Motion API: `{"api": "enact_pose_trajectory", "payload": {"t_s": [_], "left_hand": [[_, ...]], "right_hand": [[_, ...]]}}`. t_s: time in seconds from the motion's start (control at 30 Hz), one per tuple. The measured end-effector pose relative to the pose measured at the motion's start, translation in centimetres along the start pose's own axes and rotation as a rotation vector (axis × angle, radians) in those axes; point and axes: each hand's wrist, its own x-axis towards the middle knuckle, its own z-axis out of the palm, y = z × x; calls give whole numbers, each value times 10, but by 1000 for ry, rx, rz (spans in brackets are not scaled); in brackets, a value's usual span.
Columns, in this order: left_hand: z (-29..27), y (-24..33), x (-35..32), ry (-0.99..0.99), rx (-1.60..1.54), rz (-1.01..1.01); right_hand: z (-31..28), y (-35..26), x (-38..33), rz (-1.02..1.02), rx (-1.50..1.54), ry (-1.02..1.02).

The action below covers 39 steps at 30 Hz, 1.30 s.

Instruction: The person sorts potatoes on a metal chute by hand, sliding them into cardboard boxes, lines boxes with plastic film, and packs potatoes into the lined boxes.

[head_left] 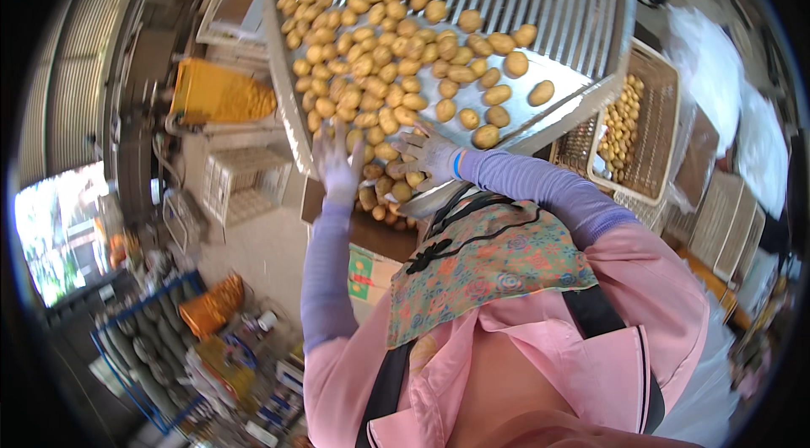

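Many yellow potatoes are heaped on a metal sorting table with a slatted bed. My left hand, in a pale glove, lies at the heap's near left edge with fingers spread against the potatoes. My right hand, also gloved, rests on the near side with its fingers stretched over potatoes. Between and below my hands, more potatoes sit at the table's narrow mouth, above an open cardboard box that holds several. Neither hand is closed round a potato.
A plastic basket with potatoes stands on the right. To the left are a yellow container of potatoes and a white crate. Dark green produce fills a blue-framed rack at the lower left. White plastic bags lie at the far right.
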Motion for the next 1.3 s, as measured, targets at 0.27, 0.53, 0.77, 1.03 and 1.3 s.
{"api": "enact_pose_trajectory", "payload": {"t_s": [0.27,0.53,0.77,1.03,1.3], "left_hand": [[74,157,65,-53,-60,111],[-16,56,-93,-240,-112,200],[-37,-46,-60,-142,87,21],[89,77,59,80,93,-430],[22,72,-54,-78,-101,97]], "right_hand": [[-22,119,-69,422,280,287],[-41,126,-105,409,140,17],[-17,0,14,183,-31,-122],[-61,41,57,63,-198,117],[-68,165,19,517,-340,-1]]}}
